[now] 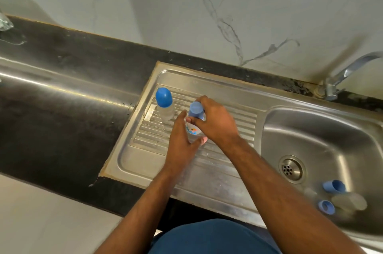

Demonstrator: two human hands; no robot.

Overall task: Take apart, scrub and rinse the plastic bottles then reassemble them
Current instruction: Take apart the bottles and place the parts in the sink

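A clear plastic bottle [192,130] with a colourful print stands on the ribbed steel drainboard [217,170]. My left hand [180,141] wraps around its body. My right hand [215,123] grips its blue cap [195,109] from above. A second capped bottle [164,104] with a blue dome cap stands upright to the left, untouched. In the sink basin [331,135] at lower right lie a blue cap [333,186], a blue ring [325,206] and a clear bottle body [350,202], blurred.
A chrome tap [342,75] rises at the back right over the basin, whose drain [292,168] sits near its left side. A black counter [62,108] stretches left of the drainboard. A marbled wall runs along the back.
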